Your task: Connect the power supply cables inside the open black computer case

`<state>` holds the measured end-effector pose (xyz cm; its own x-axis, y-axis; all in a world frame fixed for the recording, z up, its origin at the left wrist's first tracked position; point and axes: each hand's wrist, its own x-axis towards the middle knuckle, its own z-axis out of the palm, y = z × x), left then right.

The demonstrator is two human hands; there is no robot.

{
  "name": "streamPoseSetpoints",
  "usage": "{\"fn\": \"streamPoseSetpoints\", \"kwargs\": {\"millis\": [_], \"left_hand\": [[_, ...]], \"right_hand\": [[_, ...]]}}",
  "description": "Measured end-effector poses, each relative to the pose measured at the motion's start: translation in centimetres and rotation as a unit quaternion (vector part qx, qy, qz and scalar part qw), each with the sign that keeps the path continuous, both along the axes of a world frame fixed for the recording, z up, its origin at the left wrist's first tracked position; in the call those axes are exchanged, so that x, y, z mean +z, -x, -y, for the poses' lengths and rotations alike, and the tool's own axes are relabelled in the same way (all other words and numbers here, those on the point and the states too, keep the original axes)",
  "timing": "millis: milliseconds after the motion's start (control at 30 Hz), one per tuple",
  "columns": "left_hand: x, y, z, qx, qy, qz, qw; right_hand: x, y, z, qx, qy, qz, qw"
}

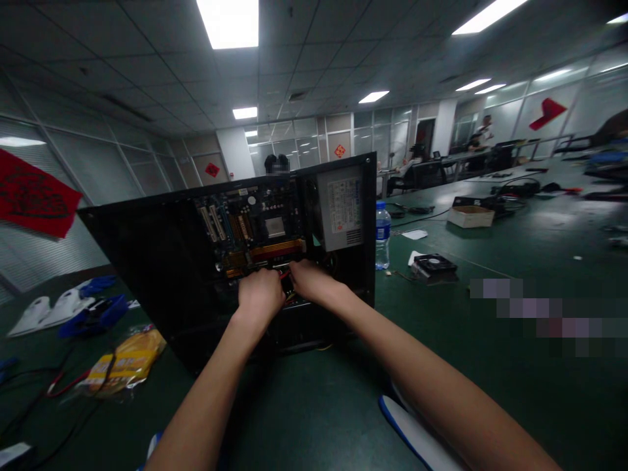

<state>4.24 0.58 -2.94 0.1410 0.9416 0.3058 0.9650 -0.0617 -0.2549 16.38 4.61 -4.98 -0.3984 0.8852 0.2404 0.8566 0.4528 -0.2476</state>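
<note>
An open black computer case (pixel 142 248) stands on the green table in front of me, its inside facing me. The motherboard (pixel 275 227) sits in its middle, and the power supply (pixel 341 206) with a white label fills the upper right corner. My left hand (pixel 261 294) is closed at the lower edge of the motherboard. Just to its right, my right hand (pixel 311 281) is also closed, bent inward below the power supply. A thin red cable (pixel 285 274) shows between the two hands. Most fingertips are hidden, so what each hand grips cannot be made out.
A water bottle (pixel 383 235) and a black cooling fan (pixel 434 265) stand right of the case. A white box (pixel 471 216) lies farther back. On the left are a yellow packet (pixel 128 360), a blue tray (pixel 93 316) and loose cables. People sit and stand in the background.
</note>
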Motion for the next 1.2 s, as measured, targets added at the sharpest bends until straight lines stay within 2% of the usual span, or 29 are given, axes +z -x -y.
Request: {"fn": "streamPoseSetpoints", "kwargs": {"millis": [433, 1033, 1200], "left_hand": [[-0.1, 0.1, -0.1, 0.002, -0.014, -0.002, 1.000], [-0.5, 0.7, -1.0, 0.033, 0.052, 0.061, 0.996], [-0.5, 1.4, -1.6, 0.008, 0.014, 0.088, 0.996]], "right_hand": [[0.0, 0.0, 0.0, 0.002, 0.007, -0.007, 1.000], [-0.2, -0.2, -0.1, 0.009, 0.034, 0.002, 0.999], [0.5, -0.1, 0.3, -0.037, 0.011, 0.014, 0.999]]}}
